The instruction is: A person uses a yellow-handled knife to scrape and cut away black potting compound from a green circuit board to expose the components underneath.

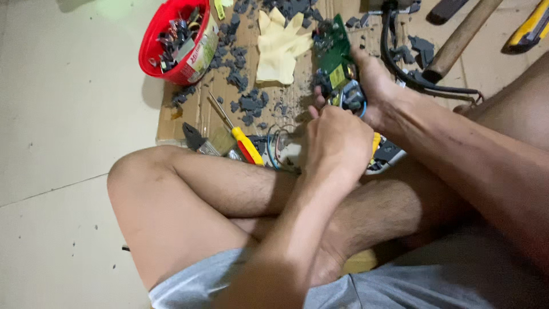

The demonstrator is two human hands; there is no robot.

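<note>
Down on the floor, legs crossed, and both hands are busy over a sheet of cardboard [197,111]. The right hand [374,86] grips a green circuit board [337,54], fingers wrapped around its lower end where the bulky components sit, the board tilting up and away from the body. The left hand [337,143] is curled into a tight fist just beneath it, touching the board's near end; what those fingers pinch I cannot tell, they're turned away from the camera.

Off to the left, a red bowl [151,43] sits at the cardboard's corner, loaded with small dark electronic parts and bits of wire. Grey broken chunks [249,103] are scattered all over the cardboard between the bowl and the hands. A pale rubber glove [280,46] lies flat beside the board. Nearer the knee, a yellow-handled screwdriver [243,143] rests, with pliers [194,137] just beside it. A wooden handle [463,37] lies at the top right.
</note>
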